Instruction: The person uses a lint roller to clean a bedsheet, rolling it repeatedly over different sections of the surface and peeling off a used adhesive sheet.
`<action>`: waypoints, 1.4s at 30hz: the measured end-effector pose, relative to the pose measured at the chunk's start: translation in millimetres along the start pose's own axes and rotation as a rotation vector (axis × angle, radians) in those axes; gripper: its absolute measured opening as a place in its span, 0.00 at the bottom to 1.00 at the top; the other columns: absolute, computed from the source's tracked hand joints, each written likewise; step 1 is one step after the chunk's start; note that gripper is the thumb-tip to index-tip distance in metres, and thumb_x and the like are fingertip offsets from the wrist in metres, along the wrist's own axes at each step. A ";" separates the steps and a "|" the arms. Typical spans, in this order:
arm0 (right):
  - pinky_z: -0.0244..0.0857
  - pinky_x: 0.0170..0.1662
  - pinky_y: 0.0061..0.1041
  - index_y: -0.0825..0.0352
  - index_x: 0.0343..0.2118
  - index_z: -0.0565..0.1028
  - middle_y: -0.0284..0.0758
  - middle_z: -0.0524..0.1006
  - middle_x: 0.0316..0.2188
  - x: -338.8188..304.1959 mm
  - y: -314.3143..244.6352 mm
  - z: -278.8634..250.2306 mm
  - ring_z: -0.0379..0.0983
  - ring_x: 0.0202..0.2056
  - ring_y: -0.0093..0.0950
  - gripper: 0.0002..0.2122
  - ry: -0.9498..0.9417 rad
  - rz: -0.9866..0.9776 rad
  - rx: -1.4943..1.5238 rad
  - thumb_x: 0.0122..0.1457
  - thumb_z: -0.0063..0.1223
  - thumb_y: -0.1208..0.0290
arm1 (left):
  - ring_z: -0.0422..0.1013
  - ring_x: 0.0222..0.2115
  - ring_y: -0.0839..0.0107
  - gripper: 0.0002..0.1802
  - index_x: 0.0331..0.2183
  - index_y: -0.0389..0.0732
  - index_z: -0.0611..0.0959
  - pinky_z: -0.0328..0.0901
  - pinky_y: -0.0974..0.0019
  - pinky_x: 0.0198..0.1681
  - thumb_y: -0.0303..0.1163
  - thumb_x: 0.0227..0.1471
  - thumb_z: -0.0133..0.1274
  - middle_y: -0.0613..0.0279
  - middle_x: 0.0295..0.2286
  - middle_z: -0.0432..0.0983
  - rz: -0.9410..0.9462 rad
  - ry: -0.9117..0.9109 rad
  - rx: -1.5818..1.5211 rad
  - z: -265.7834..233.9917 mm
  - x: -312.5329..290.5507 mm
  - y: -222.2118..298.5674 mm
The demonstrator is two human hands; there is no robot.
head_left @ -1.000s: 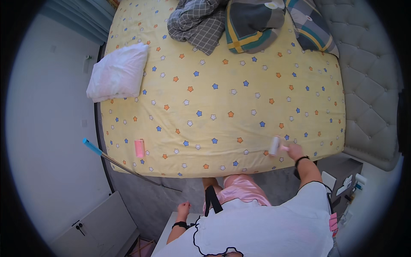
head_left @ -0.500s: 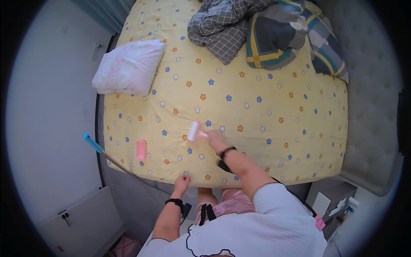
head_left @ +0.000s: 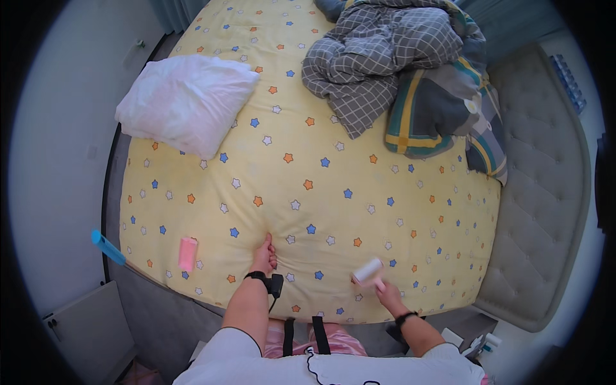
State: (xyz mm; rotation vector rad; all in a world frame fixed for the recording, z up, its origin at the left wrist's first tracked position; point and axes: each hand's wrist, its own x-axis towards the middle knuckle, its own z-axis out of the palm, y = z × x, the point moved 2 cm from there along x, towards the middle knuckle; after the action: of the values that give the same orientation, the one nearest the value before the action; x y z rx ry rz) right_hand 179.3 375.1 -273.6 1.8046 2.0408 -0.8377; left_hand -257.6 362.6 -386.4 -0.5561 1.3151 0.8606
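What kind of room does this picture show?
Most likely a bedroom: a wide, star-patterned yellow bed fills the middle, a padded, button-tufted grey headboard stands at its right end, and a crumpled, grey checked quilt lies on top.

head | worn high (fisheye) | looks down | bed (head_left: 317, 205) well below

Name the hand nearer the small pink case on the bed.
Left. The left hand is on the yellow sheet, to the right of the pink case; the right hand, holding the roller, is much farther right.
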 end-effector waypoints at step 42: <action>0.65 0.24 0.39 0.66 0.37 0.73 0.47 0.75 0.24 427.0 -398.2 -92.4 0.73 0.23 0.41 0.09 0.032 -0.157 0.172 0.55 0.42 0.72 | 0.51 0.04 0.78 0.31 0.11 0.42 0.70 0.44 0.71 0.08 0.58 0.47 0.55 0.70 0.07 0.58 0.143 0.101 0.117 -1.7 -7.1 12.9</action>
State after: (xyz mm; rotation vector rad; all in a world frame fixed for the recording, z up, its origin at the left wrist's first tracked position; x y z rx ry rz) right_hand -267.0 754.6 -352.5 1.7709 2.2144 -1.0648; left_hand -269.1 367.1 -378.3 -0.4214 1.5016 0.8751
